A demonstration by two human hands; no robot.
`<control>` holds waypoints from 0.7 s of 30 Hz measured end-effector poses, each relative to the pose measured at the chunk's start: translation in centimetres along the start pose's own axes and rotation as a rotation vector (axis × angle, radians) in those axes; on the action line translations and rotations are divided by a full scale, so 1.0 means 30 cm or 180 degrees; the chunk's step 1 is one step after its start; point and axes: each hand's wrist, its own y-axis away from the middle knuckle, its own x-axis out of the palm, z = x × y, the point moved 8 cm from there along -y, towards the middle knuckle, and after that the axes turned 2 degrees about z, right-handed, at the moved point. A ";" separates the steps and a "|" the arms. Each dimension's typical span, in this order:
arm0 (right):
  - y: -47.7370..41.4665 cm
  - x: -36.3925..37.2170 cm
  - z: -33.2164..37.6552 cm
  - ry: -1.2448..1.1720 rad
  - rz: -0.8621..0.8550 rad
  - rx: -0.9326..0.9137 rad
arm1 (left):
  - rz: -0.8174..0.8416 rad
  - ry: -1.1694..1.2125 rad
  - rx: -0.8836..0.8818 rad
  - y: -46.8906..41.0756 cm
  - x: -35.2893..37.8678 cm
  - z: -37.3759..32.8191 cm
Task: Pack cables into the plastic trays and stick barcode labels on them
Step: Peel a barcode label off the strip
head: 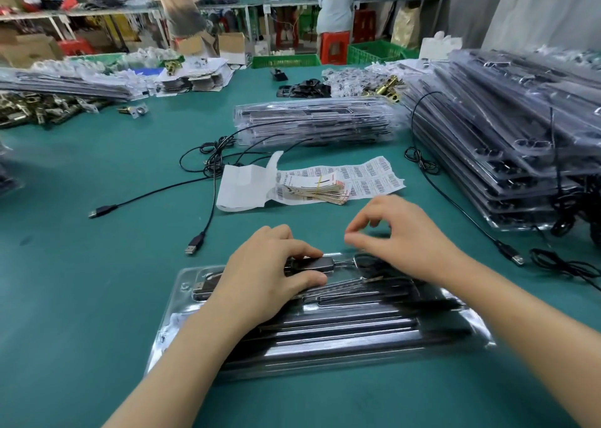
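Table top (81, 297) is flat teal-green. The tray (187, 278) up front is see-through plastic with black strips showing through, and the little control box (320, 263) in it is black too. Cables (103, 210) are all black. Label sheets (367, 175) are white with black barcode stripes and bits of red. Crates (286, 61) at the back are bright green, stools (335, 49) red.

A packing workshop (stacked trays (507, 141), crates (286, 61), shelving (97, 11)).
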 end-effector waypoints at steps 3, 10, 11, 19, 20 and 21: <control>-0.073 -0.048 0.000 0.0108 -0.0265 0.0048 | 0.0047 0.0407 -0.0101 -0.023 -0.034 0.022; -0.149 0.088 0.126 0.0331 0.0020 -0.0133 | -0.1670 0.0130 -0.1197 -0.199 -0.218 0.224; -0.154 0.113 0.144 0.0324 0.0048 -0.0164 | -0.1455 0.0001 -0.1357 -0.234 -0.200 0.244; -0.236 0.149 0.178 0.0144 0.0015 -0.0183 | -0.2206 0.2408 -0.1428 -0.167 -0.240 0.451; -0.257 0.154 0.191 0.0125 -0.0017 -0.0201 | -0.2247 0.3269 -0.1437 -0.151 -0.229 0.482; -0.280 0.162 0.209 0.0101 -0.0053 -0.0230 | -0.2206 0.3867 -0.1437 -0.140 -0.213 0.505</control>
